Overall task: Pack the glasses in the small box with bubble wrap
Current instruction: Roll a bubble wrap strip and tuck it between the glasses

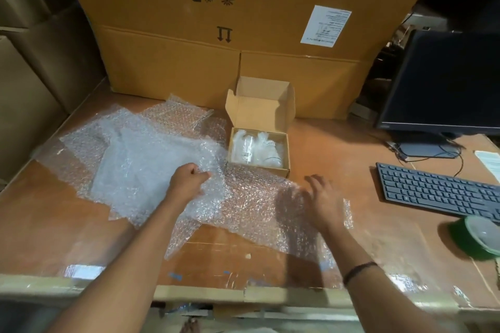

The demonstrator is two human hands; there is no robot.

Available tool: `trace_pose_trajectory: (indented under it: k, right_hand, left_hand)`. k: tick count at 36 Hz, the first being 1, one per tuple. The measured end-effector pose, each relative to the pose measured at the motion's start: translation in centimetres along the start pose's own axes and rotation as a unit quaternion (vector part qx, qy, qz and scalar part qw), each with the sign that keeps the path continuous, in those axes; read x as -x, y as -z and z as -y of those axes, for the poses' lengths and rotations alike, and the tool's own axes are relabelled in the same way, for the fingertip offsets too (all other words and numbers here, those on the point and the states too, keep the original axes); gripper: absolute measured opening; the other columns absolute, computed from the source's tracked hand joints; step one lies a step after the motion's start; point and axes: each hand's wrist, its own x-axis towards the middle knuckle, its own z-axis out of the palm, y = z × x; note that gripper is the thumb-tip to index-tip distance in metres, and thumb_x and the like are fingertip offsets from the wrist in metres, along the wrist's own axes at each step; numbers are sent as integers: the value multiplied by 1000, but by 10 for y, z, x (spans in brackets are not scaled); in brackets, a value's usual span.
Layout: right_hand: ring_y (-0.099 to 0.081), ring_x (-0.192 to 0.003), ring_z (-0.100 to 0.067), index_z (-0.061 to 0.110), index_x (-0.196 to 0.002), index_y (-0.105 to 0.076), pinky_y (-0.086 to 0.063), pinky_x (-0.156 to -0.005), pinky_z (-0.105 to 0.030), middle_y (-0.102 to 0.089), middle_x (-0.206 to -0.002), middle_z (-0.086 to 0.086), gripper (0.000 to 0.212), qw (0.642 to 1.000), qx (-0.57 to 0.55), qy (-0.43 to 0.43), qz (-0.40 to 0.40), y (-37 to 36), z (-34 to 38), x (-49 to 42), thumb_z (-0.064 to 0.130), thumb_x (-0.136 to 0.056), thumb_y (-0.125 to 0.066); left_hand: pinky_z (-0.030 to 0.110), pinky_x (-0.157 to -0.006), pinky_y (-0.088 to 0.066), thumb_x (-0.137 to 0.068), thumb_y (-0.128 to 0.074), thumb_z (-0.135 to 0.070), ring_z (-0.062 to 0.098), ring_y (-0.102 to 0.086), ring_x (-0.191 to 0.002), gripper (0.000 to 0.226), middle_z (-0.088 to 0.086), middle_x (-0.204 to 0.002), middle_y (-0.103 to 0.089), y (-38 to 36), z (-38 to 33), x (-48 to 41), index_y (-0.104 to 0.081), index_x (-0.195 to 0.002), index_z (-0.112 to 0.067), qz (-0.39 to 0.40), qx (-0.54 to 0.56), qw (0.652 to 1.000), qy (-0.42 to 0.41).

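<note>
A small cardboard box stands open on the table with its lid up. Inside it lie clear glasses with some clear wrapping beside them. Several bubble wrap sheets are spread to the box's left. My left hand pinches the edge of the top sheet there. Another bubble wrap sheet lies flat in front of the box. Over its right part is my right hand, fingers spread and straight; whether it touches the sheet I cannot tell.
Large cardboard cartons are stacked behind the table. A monitor and a keyboard occupy the right side. A green tape roll lies near the right front edge. More boxes stand at the left.
</note>
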Motion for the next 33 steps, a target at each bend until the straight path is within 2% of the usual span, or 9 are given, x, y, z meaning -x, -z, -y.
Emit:
trace_pose_trajectory:
  k: [3, 7, 16, 19, 21, 23, 25, 28, 33]
  right_hand:
    - [-36, -138, -18, 28, -144, -42, -29, -116, -40, -39, -152, 3, 55, 996, -11, 50, 69, -14, 21, 30, 53, -98, -25]
    - [16, -148, -22, 37, -149, 13, 7, -121, -49, 18, -159, 4, 83, 972, 60, 104, 201, -37, 23, 51, 78, -78, 18]
    - [26, -144, -22, 35, -152, 15, 17, -116, -48, 25, -155, 7, 82, 972, 71, 92, 205, -41, 15, 47, 77, -81, 12]
    - [8, -149, -19, 34, -155, -5, 9, -119, -45, 6, -160, 8, 82, 981, 9, 88, 174, -38, 16, 45, 74, -84, 8]
    - [-34, -141, -20, 30, -147, -36, -22, -118, -46, -38, -151, 8, 68, 983, -140, 30, 114, -34, 15, 45, 66, -94, -13]
    - [-60, -111, -16, 29, -131, -53, -50, -94, -36, -61, -121, 7, 41, 953, -293, -60, 56, -27, 19, 48, 50, -100, -37]
    - [-66, -93, -12, 24, -124, -60, -55, -76, -28, -69, -108, 3, 37, 940, -324, -105, -4, -18, 23, 49, 45, -100, -43]
    - [-66, -77, -8, 20, -119, -61, -54, -61, -22, -70, -95, 0, 38, 922, -363, -134, -14, -9, 30, 47, 46, -100, -40]
    - [-70, -86, -18, 17, -131, -53, -61, -71, -36, -69, -106, -7, 49, 880, -435, -190, 37, -7, 34, 34, 47, -92, -58]
  left_hand:
    - [29, -54, -46, -89, -67, -15, 21, -51, -61, 30, 4, -72, -43, -8, -2, 3, -41, -73, -15, 5, 4, 1000, 7]
    - [26, -52, -45, -87, -64, -5, 21, -57, -71, 12, 8, -83, -62, -15, -2, 7, -58, -80, -13, 29, 33, 999, 0]
    - [22, -44, -41, -89, -63, -5, 13, -55, -64, 48, 5, -97, -63, -13, -10, 12, -54, -135, -16, 59, 65, 996, -34]
    - [25, -57, -47, -92, -57, -2, 12, -59, -83, 44, 4, -117, -60, -21, -17, 21, -57, -133, -18, 111, 49, 991, -54]
    - [27, -72, -52, -92, -55, 2, 19, -61, -96, 42, 9, -132, -56, -31, -17, 30, -58, -130, -15, 170, 20, 982, -74]
    - [18, -71, -50, -91, -56, 5, 33, -61, -102, 40, 11, -138, -53, -47, -13, 40, -59, -127, -11, 230, -30, 967, -104]
    - [18, -70, -51, -91, -59, 1, 37, -60, -102, 36, 7, -141, -52, -63, -6, 49, -61, -124, -11, 266, -76, 953, -126]
    - [37, -90, -52, -91, -65, -14, 16, -60, -99, 36, 8, -139, -54, -83, 8, 56, -61, -126, -17, 294, -137, 936, -137]
    - [32, -97, -49, -82, -76, -17, 12, -61, -105, 48, 1, -127, -62, -94, 11, 63, -61, -127, -21, 360, -190, 900, -153]
